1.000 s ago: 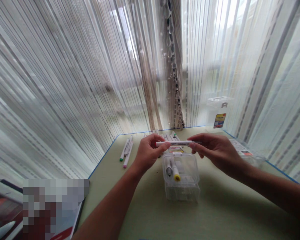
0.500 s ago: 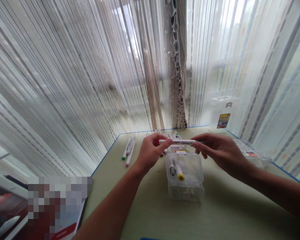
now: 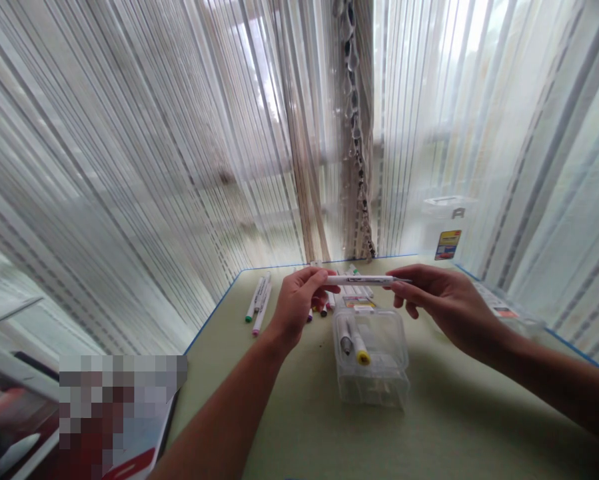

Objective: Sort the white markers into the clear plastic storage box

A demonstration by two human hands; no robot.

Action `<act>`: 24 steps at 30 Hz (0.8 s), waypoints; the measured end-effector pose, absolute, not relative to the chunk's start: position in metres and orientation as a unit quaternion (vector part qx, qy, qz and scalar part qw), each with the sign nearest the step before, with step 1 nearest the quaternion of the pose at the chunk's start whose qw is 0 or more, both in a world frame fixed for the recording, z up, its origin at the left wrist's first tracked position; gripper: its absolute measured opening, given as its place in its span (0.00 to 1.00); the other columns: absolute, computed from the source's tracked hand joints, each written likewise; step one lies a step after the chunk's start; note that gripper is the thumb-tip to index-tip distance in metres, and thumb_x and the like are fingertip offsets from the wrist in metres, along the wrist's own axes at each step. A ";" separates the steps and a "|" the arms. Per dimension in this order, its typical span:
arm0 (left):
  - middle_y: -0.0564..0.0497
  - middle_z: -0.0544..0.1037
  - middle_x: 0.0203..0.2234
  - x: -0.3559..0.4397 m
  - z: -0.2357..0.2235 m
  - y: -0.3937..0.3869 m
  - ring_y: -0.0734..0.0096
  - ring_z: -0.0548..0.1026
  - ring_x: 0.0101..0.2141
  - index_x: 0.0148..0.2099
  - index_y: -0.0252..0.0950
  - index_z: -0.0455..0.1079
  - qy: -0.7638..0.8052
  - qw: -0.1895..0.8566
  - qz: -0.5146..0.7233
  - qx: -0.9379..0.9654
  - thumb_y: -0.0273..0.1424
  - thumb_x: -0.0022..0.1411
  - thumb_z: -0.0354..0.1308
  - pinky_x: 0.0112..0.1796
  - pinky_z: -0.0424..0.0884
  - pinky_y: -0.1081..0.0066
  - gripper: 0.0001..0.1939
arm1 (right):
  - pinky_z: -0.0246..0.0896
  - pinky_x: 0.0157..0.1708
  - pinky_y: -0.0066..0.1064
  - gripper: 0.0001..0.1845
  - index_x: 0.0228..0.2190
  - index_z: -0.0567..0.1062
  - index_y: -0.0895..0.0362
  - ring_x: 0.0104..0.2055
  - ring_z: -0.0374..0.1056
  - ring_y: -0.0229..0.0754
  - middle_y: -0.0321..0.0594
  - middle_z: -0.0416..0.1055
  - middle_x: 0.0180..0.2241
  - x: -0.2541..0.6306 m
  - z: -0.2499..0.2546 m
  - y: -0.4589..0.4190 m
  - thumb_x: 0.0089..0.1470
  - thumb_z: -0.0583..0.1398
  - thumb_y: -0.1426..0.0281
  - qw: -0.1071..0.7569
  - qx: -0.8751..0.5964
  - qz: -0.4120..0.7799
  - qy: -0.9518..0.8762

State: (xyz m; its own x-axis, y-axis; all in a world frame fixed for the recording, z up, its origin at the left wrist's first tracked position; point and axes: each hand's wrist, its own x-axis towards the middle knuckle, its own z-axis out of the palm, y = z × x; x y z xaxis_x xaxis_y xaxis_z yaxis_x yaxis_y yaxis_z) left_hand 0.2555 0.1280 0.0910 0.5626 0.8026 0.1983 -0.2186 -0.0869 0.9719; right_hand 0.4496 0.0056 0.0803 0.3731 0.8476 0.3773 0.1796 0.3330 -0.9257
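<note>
No lettering can be read for certain. The held white marker (image 3: 362,280) carries dark print along its barrel, and similar dark marks run down the green-tipped marker (image 3: 256,298) and the pink-tipped marker (image 3: 262,305), all too small to make out. The yellow, blue and red label (image 3: 448,245) on the clear upright box (image 3: 430,230) is equally illegible.

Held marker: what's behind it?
Beyond the held marker, several white markers lie on the table, one with a green end. The left hand and held marker cover parts of them, so I can't count them.
</note>
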 end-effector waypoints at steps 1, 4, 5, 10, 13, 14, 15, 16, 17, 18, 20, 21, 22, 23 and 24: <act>0.47 0.80 0.24 0.255 0.092 0.128 0.79 0.66 0.19 0.37 0.31 0.77 0.234 0.637 0.404 0.613 0.39 0.56 0.63 0.21 0.60 0.76 0.14 | 0.60 0.19 0.27 0.18 0.35 0.81 0.58 0.21 0.64 0.36 0.39 0.75 0.22 0.450 0.080 0.005 0.46 0.71 0.58 0.644 -0.520 0.256 -0.499; 0.46 0.80 0.25 0.254 0.093 0.127 0.78 0.67 0.19 0.37 0.32 0.76 0.215 0.658 0.397 0.603 0.39 0.57 0.61 0.21 0.60 0.75 0.14 | 0.60 0.19 0.29 0.18 0.35 0.82 0.57 0.21 0.64 0.37 0.39 0.74 0.22 0.453 0.077 0.005 0.47 0.71 0.57 0.639 -0.528 0.246 -0.502; 0.47 0.79 0.25 0.253 0.093 0.127 0.78 0.67 0.19 0.38 0.32 0.76 0.209 0.665 0.395 0.598 0.38 0.57 0.61 0.21 0.61 0.75 0.14 | 0.61 0.19 0.29 0.18 0.35 0.82 0.57 0.22 0.64 0.38 0.39 0.74 0.22 0.453 0.076 0.006 0.47 0.70 0.56 0.637 -0.533 0.240 -0.502; 0.52 0.74 0.21 0.252 0.092 0.129 0.79 0.66 0.19 0.39 0.32 0.77 0.200 0.672 0.401 0.590 0.34 0.54 0.62 0.22 0.61 0.75 0.12 | 0.61 0.19 0.29 0.18 0.35 0.81 0.57 0.22 0.64 0.38 0.40 0.74 0.23 0.456 0.075 0.007 0.49 0.69 0.56 0.636 -0.542 0.232 -0.498; 0.52 0.74 0.23 0.252 0.091 0.130 0.80 0.66 0.19 0.39 0.33 0.77 0.199 0.665 0.403 0.597 0.33 0.54 0.63 0.21 0.60 0.76 0.11 | 0.60 0.19 0.28 0.17 0.35 0.81 0.58 0.21 0.64 0.36 0.40 0.74 0.22 0.454 0.077 0.006 0.49 0.69 0.57 0.640 -0.533 0.240 -0.499; 0.52 0.75 0.23 0.253 0.091 0.131 0.80 0.66 0.19 0.39 0.33 0.77 0.198 0.663 0.402 0.600 0.33 0.55 0.63 0.21 0.60 0.76 0.11 | 0.59 0.19 0.27 0.17 0.35 0.80 0.58 0.21 0.64 0.36 0.39 0.74 0.22 0.453 0.078 0.006 0.49 0.70 0.58 0.643 -0.529 0.241 -0.499; 0.52 0.75 0.23 0.253 0.091 0.131 0.80 0.66 0.20 0.39 0.32 0.77 0.198 0.660 0.402 0.603 0.33 0.55 0.64 0.21 0.60 0.76 0.11 | 0.60 0.19 0.27 0.17 0.35 0.80 0.58 0.21 0.64 0.36 0.39 0.74 0.22 0.453 0.078 0.006 0.49 0.70 0.58 0.645 -0.527 0.241 -0.498; 0.52 0.75 0.24 0.253 0.092 0.131 0.80 0.65 0.20 0.39 0.32 0.77 0.199 0.656 0.402 0.607 0.33 0.55 0.64 0.21 0.59 0.76 0.11 | 0.60 0.19 0.27 0.17 0.35 0.80 0.58 0.21 0.64 0.36 0.39 0.74 0.21 0.452 0.079 0.006 0.49 0.70 0.58 0.647 -0.525 0.241 -0.498; 0.52 0.75 0.24 0.253 0.092 0.130 0.80 0.65 0.20 0.40 0.32 0.77 0.199 0.652 0.401 0.612 0.33 0.55 0.65 0.21 0.59 0.76 0.11 | 0.60 0.19 0.27 0.16 0.35 0.80 0.58 0.22 0.64 0.36 0.39 0.74 0.22 0.451 0.080 0.006 0.49 0.70 0.59 0.647 -0.524 0.242 -0.497; 0.52 0.75 0.24 0.252 0.093 0.130 0.80 0.65 0.20 0.40 0.32 0.77 0.201 0.647 0.401 0.617 0.33 0.55 0.65 0.21 0.59 0.76 0.12 | 0.60 0.19 0.27 0.16 0.35 0.80 0.58 0.22 0.65 0.36 0.39 0.74 0.22 0.451 0.081 0.006 0.49 0.70 0.59 0.648 -0.524 0.243 -0.497; 0.52 0.75 0.24 0.252 0.093 0.129 0.81 0.65 0.20 0.41 0.32 0.77 0.202 0.639 0.399 0.626 0.33 0.55 0.65 0.21 0.59 0.77 0.12 | 0.60 0.19 0.27 0.16 0.34 0.80 0.57 0.22 0.65 0.37 0.39 0.74 0.22 0.451 0.081 0.005 0.50 0.69 0.58 0.648 -0.525 0.243 -0.496; 0.52 0.75 0.24 0.252 0.093 0.128 0.81 0.65 0.19 0.42 0.32 0.76 0.201 0.636 0.398 0.630 0.33 0.55 0.65 0.21 0.59 0.76 0.13 | 0.60 0.19 0.27 0.15 0.33 0.80 0.57 0.22 0.65 0.37 0.39 0.74 0.22 0.451 0.080 0.005 0.50 0.69 0.58 0.647 -0.528 0.240 -0.494; 0.52 0.75 0.23 0.252 0.093 0.128 0.81 0.65 0.19 0.42 0.32 0.76 0.200 0.632 0.398 0.634 0.33 0.55 0.65 0.21 0.59 0.76 0.13 | 0.61 0.19 0.27 0.15 0.33 0.80 0.57 0.22 0.65 0.37 0.39 0.74 0.22 0.452 0.079 0.005 0.50 0.69 0.58 0.645 -0.533 0.238 -0.493; 0.52 0.75 0.23 0.252 0.092 0.127 0.81 0.65 0.19 0.41 0.32 0.76 0.198 0.629 0.398 0.638 0.33 0.55 0.65 0.21 0.59 0.76 0.12 | 0.61 0.19 0.27 0.15 0.33 0.81 0.57 0.23 0.65 0.37 0.39 0.74 0.22 0.454 0.077 0.005 0.50 0.69 0.57 0.643 -0.538 0.235 -0.491; 0.52 0.76 0.23 0.253 0.091 0.127 0.81 0.65 0.19 0.41 0.32 0.76 0.196 0.624 0.400 0.642 0.33 0.55 0.65 0.21 0.60 0.76 0.12 | 0.61 0.19 0.27 0.15 0.33 0.81 0.56 0.23 0.65 0.38 0.40 0.74 0.23 0.456 0.074 0.006 0.50 0.69 0.57 0.641 -0.542 0.233 -0.490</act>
